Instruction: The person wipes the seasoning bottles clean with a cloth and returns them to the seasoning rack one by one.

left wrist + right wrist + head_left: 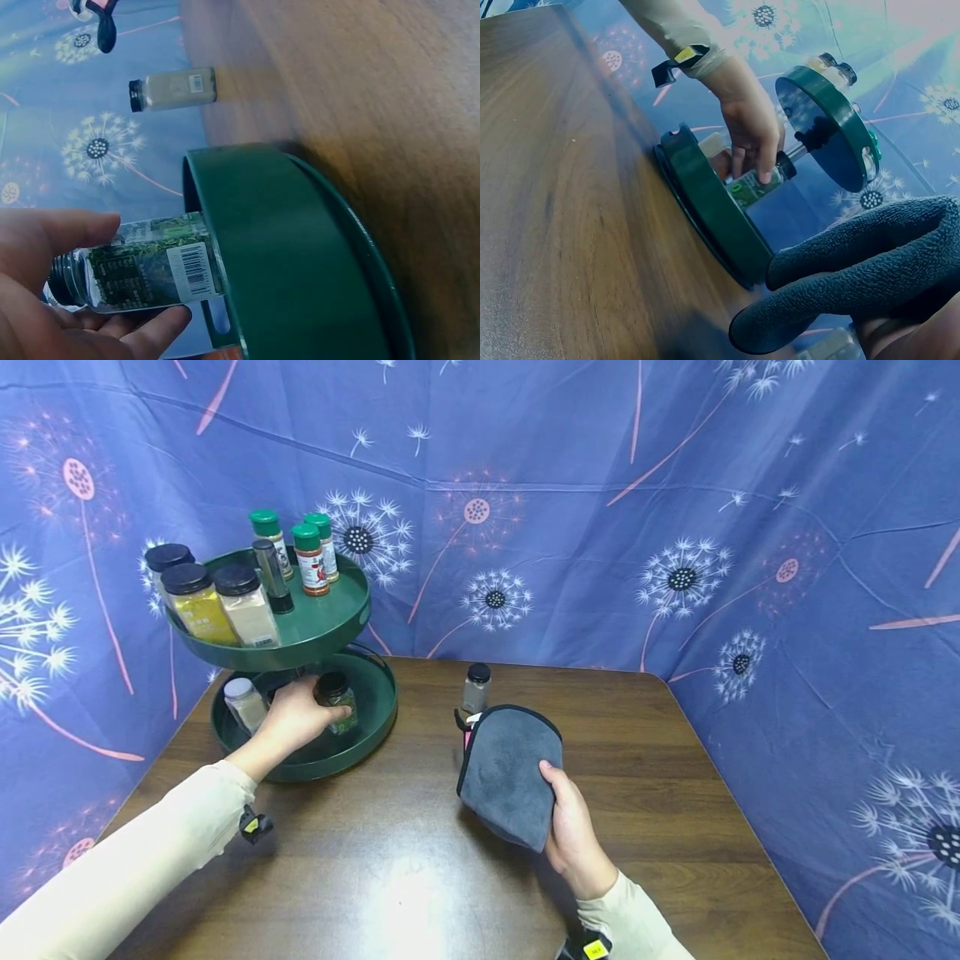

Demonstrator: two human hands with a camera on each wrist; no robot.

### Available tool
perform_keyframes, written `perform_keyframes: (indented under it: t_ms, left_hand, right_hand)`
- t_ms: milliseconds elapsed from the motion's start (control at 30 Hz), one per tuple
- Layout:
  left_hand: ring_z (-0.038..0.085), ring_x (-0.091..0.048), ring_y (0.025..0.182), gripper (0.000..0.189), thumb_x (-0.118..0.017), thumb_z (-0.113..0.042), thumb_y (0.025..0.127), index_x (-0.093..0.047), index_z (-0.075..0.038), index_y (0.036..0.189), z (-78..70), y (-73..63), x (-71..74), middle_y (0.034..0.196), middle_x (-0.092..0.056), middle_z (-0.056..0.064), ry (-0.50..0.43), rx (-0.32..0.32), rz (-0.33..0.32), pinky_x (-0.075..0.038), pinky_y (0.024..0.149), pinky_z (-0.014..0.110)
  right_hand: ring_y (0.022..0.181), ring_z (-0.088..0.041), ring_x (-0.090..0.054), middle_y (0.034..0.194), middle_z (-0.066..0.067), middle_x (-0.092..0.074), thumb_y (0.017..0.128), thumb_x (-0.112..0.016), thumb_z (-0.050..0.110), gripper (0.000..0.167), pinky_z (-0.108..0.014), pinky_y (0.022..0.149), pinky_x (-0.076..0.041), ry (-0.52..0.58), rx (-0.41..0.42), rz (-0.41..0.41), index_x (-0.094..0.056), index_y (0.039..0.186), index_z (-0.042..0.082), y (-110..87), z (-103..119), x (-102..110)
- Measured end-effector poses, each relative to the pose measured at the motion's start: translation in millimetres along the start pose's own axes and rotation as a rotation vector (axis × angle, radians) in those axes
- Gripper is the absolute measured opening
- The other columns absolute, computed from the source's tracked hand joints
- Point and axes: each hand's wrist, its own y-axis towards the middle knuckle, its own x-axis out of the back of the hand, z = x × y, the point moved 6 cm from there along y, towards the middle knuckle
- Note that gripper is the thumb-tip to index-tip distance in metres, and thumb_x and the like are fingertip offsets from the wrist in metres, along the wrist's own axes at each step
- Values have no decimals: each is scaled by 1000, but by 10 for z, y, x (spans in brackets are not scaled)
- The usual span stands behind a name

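Observation:
My left hand (297,714) reaches into the lower tier of a green two-tier turntable rack (360,745). Its thumb and fingers grip a clear spice jar (150,262) with a black lid and green dried herbs, which stands at that tier's rim wall. Beside the hand, a white-lidded jar (246,703) leans in the same tier. Over the table's middle, my right hand (576,831) holds a folded grey fleecy cloth (512,777) with black edging, thumb on its near face. A black loop and a bit of pink and white show at the cloth's far edge.
A black-lidded glass jar (476,692) stands on the wooden table (637,760) behind the cloth. The upper tier (318,618) bears green-capped shakers (311,564), black-lidded jars (198,606) and a dark slim bottle (273,578). A blue dandelion-print curtain (562,460) hangs behind and alongside.

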Motion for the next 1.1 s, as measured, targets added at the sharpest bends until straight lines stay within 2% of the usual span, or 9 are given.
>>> perform_keyframes:
  t_ms: [267, 433, 633, 867, 1100]
  left_hand:
    - [47, -65, 101, 56, -80, -38, 86, -62, 7, 113, 36, -67, -58, 106, -68, 28, 39, -17, -18, -50, 80, 57]
    - [47, -66, 99, 54, -82, -35, 85, -62, 8, 112, 87, -118, -103, 106, -69, 28, 44, -18, -28, -49, 80, 57]
    - [47, -65, 100, 55, -81, -34, 85, -62, 9, 113, 179, -152, -147, 108, -68, 29, 30, 12, -19, -50, 81, 57]
    - [46, -67, 96, 55, -82, -35, 85, -62, 9, 112, 199, -157, -157, 105, -69, 29, 20, 11, -27, -51, 79, 57]
    - [43, -67, 91, 50, -82, -33, 84, -63, 7, 107, 216, -156, -158, 99, -70, 25, 25, 0, -48, -50, 77, 55]
  right_hand:
    - [89, -7, -67, 101, 9, -70, 110, -40, 30, 22, -24, 81, -54, -3, 4, -15, -58, 115, 19, -4, 2, 36]
    - [89, -7, -67, 99, 9, -70, 110, -41, 31, 22, -24, 81, -53, -12, -5, -33, -58, 114, 19, -16, 6, 56]
    - [90, -7, -67, 101, 9, -70, 110, -41, 31, 21, -25, 83, -53, -13, -4, -34, -58, 115, 19, -25, 7, 71]
    - [90, -7, -68, 101, 9, -71, 109, -41, 30, 22, -24, 82, -54, 1, 8, -19, -61, 113, 20, -29, 19, 83]
    - [90, -8, -68, 101, 8, -70, 109, -41, 30, 22, -24, 82, -54, -13, -7, -45, -59, 114, 19, -27, 17, 85]
